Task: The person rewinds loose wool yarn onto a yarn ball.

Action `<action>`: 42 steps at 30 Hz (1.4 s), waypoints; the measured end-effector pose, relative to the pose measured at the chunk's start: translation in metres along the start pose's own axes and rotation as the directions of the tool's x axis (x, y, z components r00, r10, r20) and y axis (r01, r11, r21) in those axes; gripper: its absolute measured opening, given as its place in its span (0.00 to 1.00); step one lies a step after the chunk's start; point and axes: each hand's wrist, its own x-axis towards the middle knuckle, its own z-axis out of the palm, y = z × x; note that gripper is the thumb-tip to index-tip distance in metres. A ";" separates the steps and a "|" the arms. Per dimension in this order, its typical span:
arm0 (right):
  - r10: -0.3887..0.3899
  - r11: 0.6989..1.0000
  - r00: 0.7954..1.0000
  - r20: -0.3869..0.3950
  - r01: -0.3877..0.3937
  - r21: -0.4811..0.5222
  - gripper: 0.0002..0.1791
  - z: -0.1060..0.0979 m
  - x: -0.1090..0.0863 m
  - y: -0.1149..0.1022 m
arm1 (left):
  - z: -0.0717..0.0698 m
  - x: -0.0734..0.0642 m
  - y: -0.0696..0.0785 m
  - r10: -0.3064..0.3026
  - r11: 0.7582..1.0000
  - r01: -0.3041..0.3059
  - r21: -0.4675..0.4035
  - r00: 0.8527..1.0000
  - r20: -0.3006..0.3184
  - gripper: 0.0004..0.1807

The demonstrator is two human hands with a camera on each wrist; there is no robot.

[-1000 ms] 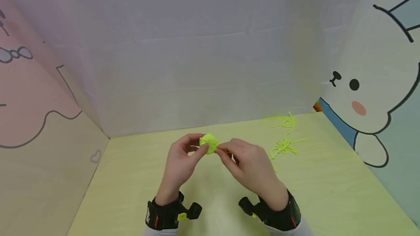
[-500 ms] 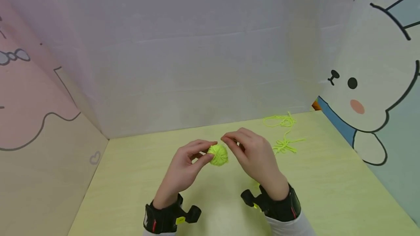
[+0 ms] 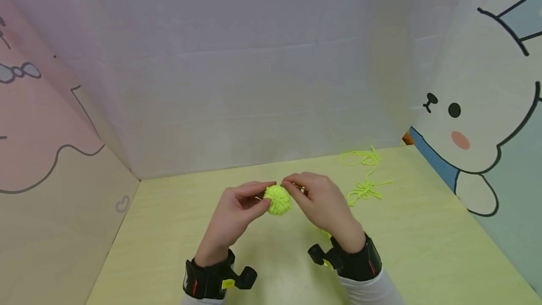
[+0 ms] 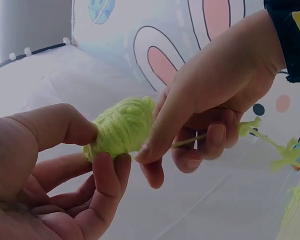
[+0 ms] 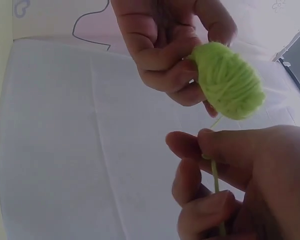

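A small ball of neon yellow-green yarn [image 3: 278, 200] is held up over the table by my left hand [image 3: 234, 215], thumb on the near side and fingers behind. In the left wrist view the yarn ball [image 4: 121, 127] shows its wound strands. Close to its right side, my right hand [image 3: 322, 201] pinches the yarn strand [image 5: 214, 175] between thumb and forefinger. That strand runs from the ball through the curled fingers of my right hand [image 5: 225, 170] in the right wrist view. Past the hand, the yarn [image 4: 275, 145] trails off in loose loops.
Loose tangles of the same yarn [image 3: 367, 189] lie on the pale wooden table [image 3: 423, 229] at the right, with another loop of yarn [image 3: 362, 156] near the back edge. A white cloth [image 3: 254, 84] stands behind, between side panels with cartoon figures.
The right hand lifted up and away from the ball, then came back close to its upper right side. The ball moved right, turned, then shifted slightly back left in the left hand.
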 end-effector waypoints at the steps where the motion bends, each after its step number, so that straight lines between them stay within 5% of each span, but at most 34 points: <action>1: 0.007 1.000 0.999 0.031 -0.007 -0.005 0.08 0.001 0.000 -0.001 | -0.001 0.000 0.000 -0.005 0.999 0.005 -0.042 1.000 -0.012 0.19; 7: -0.001 0.998 0.983 0.182 0.013 -0.065 0.07 0.008 0.000 -0.011 | -0.005 0.000 -0.003 -0.033 0.987 0.013 -0.159 0.992 -0.125 0.20; 12: -0.036 0.998 0.958 0.285 0.051 -0.046 0.08 0.012 -0.003 -0.020 | -0.005 0.002 -0.005 -0.042 0.986 -0.006 -0.168 0.959 -0.280 0.20; 17: -0.097 0.991 0.946 0.310 0.120 -0.058 0.08 0.011 -0.007 -0.025 | -0.004 0.005 -0.008 0.011 0.997 -0.040 -0.066 0.918 -0.397 0.20; 23: -0.178 0.978 0.957 0.228 0.198 -0.067 0.06 0.003 -0.010 -0.027 | -0.003 0.007 -0.012 0.110 0.985 -0.038 0.167 0.889 -0.445 0.18; 27: -0.232 0.970 0.964 0.126 0.238 -0.036 0.05 -0.003 -0.012 -0.028 | -0.003 0.008 -0.014 0.148 0.952 -0.019 0.304 0.901 -0.407 0.18; 34: -0.287 0.957 0.952 -0.107 0.290 0.013 0.03 -0.014 -0.013 -0.023 | -0.001 0.008 -0.016 0.170 0.895 -0.055 0.443 0.959 -0.225 0.20; 42: -0.234 0.970 0.942 -0.240 0.243 0.009 0.03 -0.023 -0.010 -0.013 | -0.001 0.003 -0.010 0.104 0.926 -0.102 0.363 0.995 0.015 0.19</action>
